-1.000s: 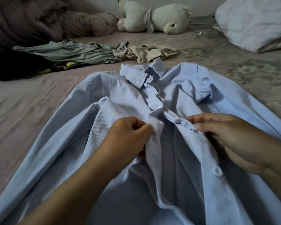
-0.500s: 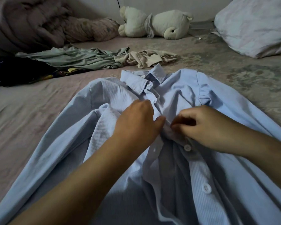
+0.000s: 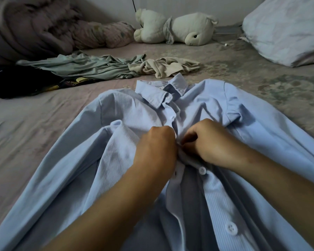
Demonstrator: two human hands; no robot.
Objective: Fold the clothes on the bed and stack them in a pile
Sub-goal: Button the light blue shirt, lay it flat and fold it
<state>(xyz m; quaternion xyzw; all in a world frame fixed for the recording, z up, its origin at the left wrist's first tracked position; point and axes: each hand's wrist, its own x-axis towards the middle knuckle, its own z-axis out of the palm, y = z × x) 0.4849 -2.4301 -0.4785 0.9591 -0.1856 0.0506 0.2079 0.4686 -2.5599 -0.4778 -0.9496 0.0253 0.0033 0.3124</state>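
Note:
A light blue button-up shirt [image 3: 127, 116] lies face up on the bed [image 3: 34, 124], collar away from me, sleeves spread to both sides. My left hand [image 3: 155, 147] and my right hand [image 3: 209, 142] meet at the front placket below the collar, each with curled fingers pinching an edge of the shirt's opening. Below the hands the front hangs open, with two white buttons showing on the right edge. Farther back lie a crumpled grey-green garment [image 3: 91, 67], a beige garment [image 3: 167, 67] and a dark printed garment [image 3: 22, 82].
A white plush toy [image 3: 176, 29] lies at the back by the wall. A bunched pink quilt [image 3: 40, 28] fills the back left and a white pillow [image 3: 286, 28] the back right. Bare sheet shows left of the shirt.
Both hands moved up the placket toward the collar and closed in on each other. My right hand went from flat fingers to a pinch.

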